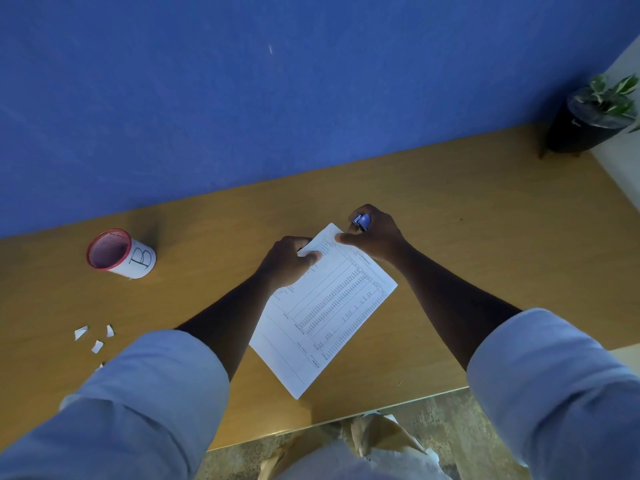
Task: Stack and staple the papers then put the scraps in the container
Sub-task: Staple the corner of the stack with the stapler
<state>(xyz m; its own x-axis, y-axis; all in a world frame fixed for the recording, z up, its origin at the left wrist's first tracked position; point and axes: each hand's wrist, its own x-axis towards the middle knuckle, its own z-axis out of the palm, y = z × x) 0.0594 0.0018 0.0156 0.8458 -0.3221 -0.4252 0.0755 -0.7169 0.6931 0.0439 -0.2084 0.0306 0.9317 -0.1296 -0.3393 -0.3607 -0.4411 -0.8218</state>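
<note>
Head view shows the left hand pinning the papers while the right hand grips the stapler at their far corner; stapling looks underway, needing a firm squeeze next.

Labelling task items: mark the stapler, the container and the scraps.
stapler (362,222), head view, on the blue body showing in the right hand.
container (138,259), head view, on its white side by the letter B.
scraps (80,332), head view, on the leftmost white piece.
</note>
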